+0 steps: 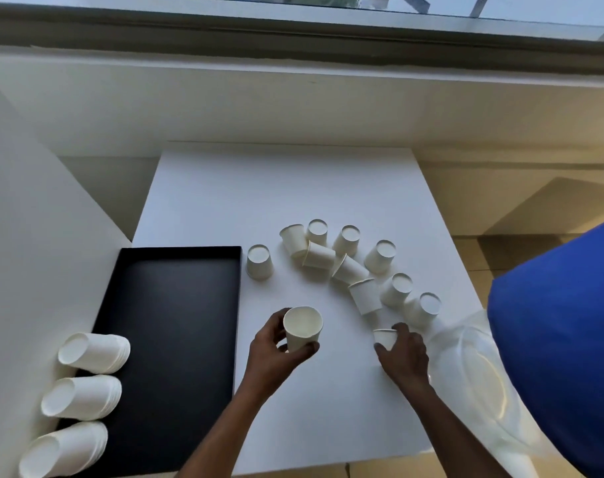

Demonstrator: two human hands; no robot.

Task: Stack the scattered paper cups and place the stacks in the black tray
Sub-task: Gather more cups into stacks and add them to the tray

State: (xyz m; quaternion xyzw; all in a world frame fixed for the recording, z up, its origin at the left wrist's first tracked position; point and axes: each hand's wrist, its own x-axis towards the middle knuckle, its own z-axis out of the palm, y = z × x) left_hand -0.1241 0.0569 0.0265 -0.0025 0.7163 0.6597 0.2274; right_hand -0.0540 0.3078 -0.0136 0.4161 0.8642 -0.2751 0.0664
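My left hand (274, 353) holds one white paper cup (302, 328) upright above the white table (224, 201), its open mouth facing up. My right hand (405, 357) closes around another paper cup (385, 337) resting on the table. Several more loose cups (348, 269) lie scattered in an arc behind the hands, some upside down, some on their sides. One upside-down cup (259, 262) stands alone near the black tray (176, 305). Three stacks of cups (93, 351) lie on their sides along the tray's left edge.
A clear plastic bag (472, 377) lies at the table's right edge beside a blue sleeve (562, 332). A white wall and window ledge run behind the table. Tiled floor shows to the right.
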